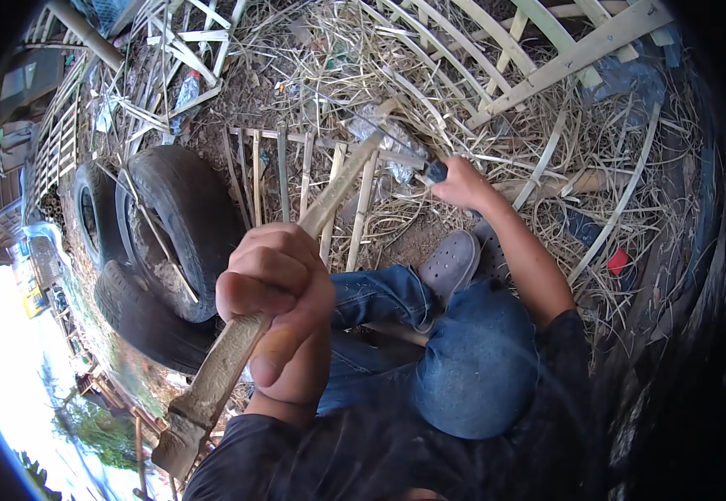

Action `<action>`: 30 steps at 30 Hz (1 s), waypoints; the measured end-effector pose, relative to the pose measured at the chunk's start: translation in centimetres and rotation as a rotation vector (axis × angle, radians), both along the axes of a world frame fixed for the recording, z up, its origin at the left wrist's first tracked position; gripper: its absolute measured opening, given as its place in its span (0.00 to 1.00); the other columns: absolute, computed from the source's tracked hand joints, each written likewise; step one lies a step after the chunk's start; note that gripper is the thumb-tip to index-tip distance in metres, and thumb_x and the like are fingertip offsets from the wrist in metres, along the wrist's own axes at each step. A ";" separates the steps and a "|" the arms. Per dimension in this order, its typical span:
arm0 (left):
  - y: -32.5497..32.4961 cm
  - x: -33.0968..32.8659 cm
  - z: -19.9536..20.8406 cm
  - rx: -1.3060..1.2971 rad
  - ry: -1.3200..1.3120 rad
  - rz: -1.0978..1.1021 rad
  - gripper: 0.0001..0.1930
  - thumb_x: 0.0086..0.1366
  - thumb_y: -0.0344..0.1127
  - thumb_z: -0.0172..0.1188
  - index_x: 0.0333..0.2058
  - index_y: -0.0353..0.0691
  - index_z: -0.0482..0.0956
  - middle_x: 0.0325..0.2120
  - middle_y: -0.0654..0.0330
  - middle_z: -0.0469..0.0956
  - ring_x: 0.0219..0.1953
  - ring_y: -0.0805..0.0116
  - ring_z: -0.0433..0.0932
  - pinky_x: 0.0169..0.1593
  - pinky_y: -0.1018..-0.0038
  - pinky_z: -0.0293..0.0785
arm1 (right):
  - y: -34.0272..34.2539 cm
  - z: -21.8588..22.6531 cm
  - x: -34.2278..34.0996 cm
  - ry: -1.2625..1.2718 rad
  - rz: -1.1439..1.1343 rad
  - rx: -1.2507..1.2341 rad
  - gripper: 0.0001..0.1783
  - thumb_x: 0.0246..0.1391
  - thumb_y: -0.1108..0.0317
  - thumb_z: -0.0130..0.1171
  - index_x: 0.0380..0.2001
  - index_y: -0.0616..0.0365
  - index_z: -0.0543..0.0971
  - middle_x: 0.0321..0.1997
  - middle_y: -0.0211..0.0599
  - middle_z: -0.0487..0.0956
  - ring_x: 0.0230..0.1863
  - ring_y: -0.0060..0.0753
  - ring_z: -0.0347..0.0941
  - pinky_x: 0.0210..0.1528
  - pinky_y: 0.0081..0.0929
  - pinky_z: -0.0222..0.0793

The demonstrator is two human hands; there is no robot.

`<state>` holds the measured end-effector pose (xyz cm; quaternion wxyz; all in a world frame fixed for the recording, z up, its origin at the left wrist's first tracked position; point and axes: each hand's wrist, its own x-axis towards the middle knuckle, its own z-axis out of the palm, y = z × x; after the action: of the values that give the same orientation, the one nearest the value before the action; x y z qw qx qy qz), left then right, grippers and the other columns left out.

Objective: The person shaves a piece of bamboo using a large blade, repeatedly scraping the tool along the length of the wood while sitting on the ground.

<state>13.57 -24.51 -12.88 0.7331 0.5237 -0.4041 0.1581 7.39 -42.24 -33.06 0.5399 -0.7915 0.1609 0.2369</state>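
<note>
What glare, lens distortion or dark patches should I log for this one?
Head view, lower left: background blown out to white; head view, rim: bent, fading to black; head view, centre: left hand looms large but reads clearly; head view, bottom: dark shirt shows little detail.

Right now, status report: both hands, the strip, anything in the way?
Left hand gripping bamboo strip. Right hand closed on dark-handled tool. Possible clutter: slatted frame, loose shavings nearby.

Tan bamboo strip (229, 346), blue jeans (480, 367)
</note>
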 end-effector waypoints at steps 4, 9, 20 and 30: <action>-0.2 1.0 -1.2 0.051 0.137 0.065 0.33 0.57 0.74 0.44 0.19 0.46 0.54 0.09 0.70 0.52 0.09 0.80 0.51 0.12 0.81 0.47 | -0.4 -2.5 2.4 0.066 0.060 -0.090 0.12 0.38 0.65 0.59 0.24 0.65 0.79 0.26 0.55 0.79 0.32 0.52 0.78 0.37 0.39 0.71; 0.5 1.8 -0.4 0.060 0.327 0.005 0.35 0.49 0.77 0.50 0.25 0.46 0.58 0.09 0.71 0.52 0.11 0.79 0.54 0.13 0.81 0.50 | -0.1 -3.0 2.7 0.103 0.065 -0.184 0.13 0.39 0.65 0.59 0.25 0.65 0.80 0.29 0.56 0.80 0.35 0.52 0.78 0.40 0.39 0.72; 9.6 3.4 0.9 0.552 0.355 0.289 0.74 0.31 0.77 0.65 0.68 0.48 0.29 0.62 0.42 0.57 0.65 0.43 0.56 0.66 0.50 0.50 | 0.7 0.8 2.9 0.226 0.034 -0.050 0.13 0.39 0.67 0.57 0.21 0.71 0.79 0.21 0.55 0.78 0.22 0.46 0.78 0.28 0.37 0.74; 26.6 -14.8 0.4 1.331 0.893 0.267 0.74 0.30 0.79 0.64 0.67 0.37 0.39 0.65 0.39 0.42 0.68 0.45 0.42 0.68 0.51 0.40 | 0.9 0.4 1.2 0.112 0.027 -0.061 0.13 0.35 0.67 0.59 0.22 0.70 0.80 0.25 0.58 0.79 0.29 0.48 0.79 0.31 0.37 0.74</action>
<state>-1.24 2.07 -12.44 0.3350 0.9074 -0.0171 -0.2531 8.55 -41.30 -32.67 0.5022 -0.7954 0.1871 0.2830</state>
